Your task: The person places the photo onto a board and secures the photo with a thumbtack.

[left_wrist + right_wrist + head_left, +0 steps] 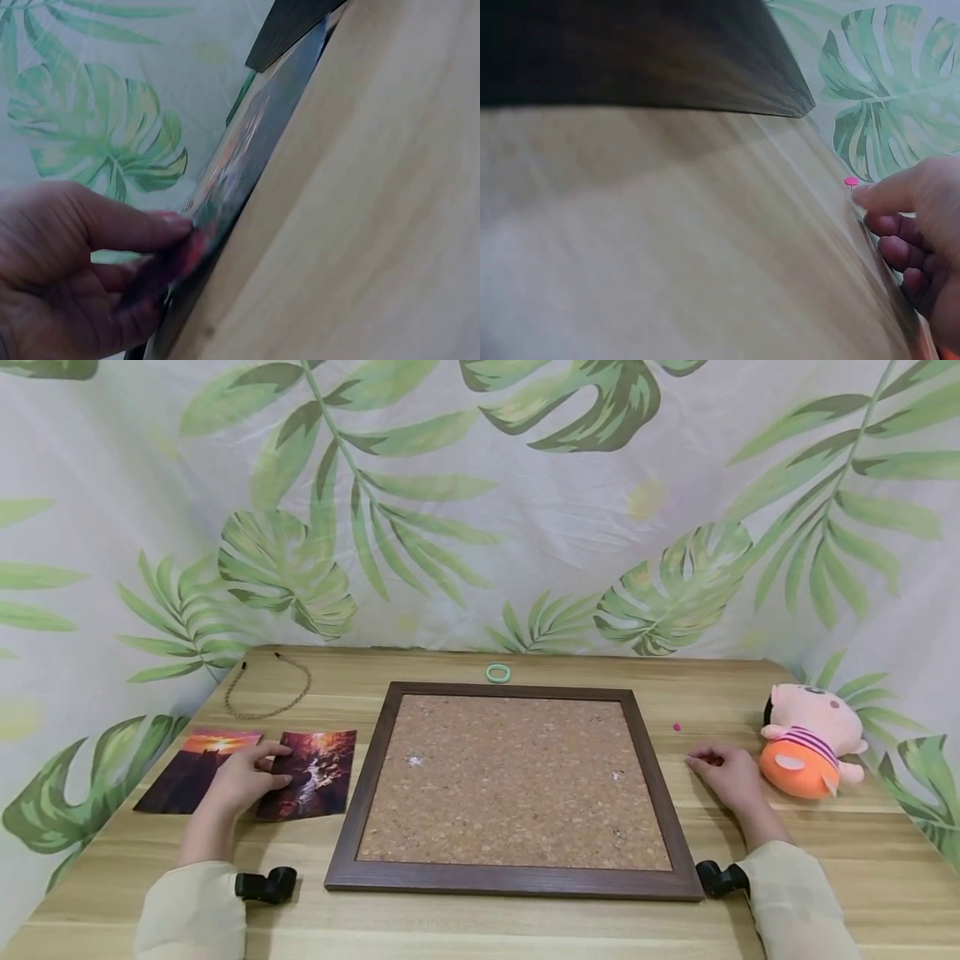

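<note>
Photo (318, 777) of a stream is lying on the table (517, 935), left of the corkboard (517, 785), its left edge sitting in the left hand (243, 777). Thumb and fingers are pinching that edge; in the left wrist view the held end is bending upward and showing a blurred reddish patch. A sunset print (198, 768) is lying just left of it, its right part hiding behind the hand and forearm.

Right hand (731, 777) is hovering or resting over the table, right of the board; I cannot tell which. Its lower fingers are bending loosely toward the palm, while the uppermost digit is pointing at a pink pin (677, 727). In the head view the pin is lying near the fingertips, apart from them; in the right wrist view its thin stem is showing below the head.

Corkboard is lying flat at mid-table, its dark frame (517, 878) running around all four sides. Pale flecks are marking the cork on both sides. Green ring (498, 680) is lying just behind the frame. A chain (262, 718) is curving in an open loop at back left, behind the prints. Plush toy (802, 760), orange below and striped at the middle, is lying beside the right hand. Leaf-printed cloth (420, 527) is hanging behind the table.
</note>
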Tool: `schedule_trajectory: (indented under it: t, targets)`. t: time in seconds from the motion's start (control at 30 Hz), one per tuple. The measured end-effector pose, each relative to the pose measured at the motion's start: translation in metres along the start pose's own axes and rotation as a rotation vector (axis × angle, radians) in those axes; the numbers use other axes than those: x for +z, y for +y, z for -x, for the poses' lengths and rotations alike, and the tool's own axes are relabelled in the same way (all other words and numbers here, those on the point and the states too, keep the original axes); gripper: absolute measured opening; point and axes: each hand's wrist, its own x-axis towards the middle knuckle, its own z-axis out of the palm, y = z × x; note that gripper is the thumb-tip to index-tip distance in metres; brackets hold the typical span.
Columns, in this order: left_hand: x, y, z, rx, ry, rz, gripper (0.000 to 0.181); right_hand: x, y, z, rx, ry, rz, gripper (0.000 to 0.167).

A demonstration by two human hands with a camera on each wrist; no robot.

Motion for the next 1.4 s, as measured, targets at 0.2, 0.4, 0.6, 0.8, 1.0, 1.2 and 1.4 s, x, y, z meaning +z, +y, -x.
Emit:
schedule_trajectory:
  t: [0.2, 0.4, 0.6, 0.8, 1.0, 1.2, 1.4]
  targets:
    - [-0.008, -0.003, 0.001, -0.016, -0.014, 0.142, 0.05, -0.008, -0.008, 0.001, 0.154, -0.057, -0.141, 0.023]
    - [-0.022, -0.001, 0.002, -0.024, -0.013, 0.166, 0.062, -0.016, -0.016, -0.005, 0.214, -0.098, -0.305, 0.032]
    - [-0.03, 0.012, -0.005, -0.027, 0.019, 0.222, 0.065, -0.013, 0.013, -0.024, 0.197, -0.111, -0.408, 0.036]
    - [-0.032, 0.053, -0.004, 0.035, -0.053, 0.394, 0.066, -0.02, 0.008, -0.035, 0.216, -0.139, -0.394, 0.042]
    - [-0.015, 0.088, -0.017, 0.102, -0.086, 0.459, 0.056, -0.041, -0.053, -0.032, 0.181, -0.232, -0.313, 0.048]
    - [0.008, 0.118, -0.03, 0.156, -0.147, 0.543, 0.05, -0.038, -0.072, -0.042, 0.154, -0.248, -0.341, 0.042]
    - [0.036, 0.15, -0.043, 0.157, -0.189, 0.567, 0.048, -0.031, -0.083, -0.054, 0.12, -0.187, -0.386, 0.037]
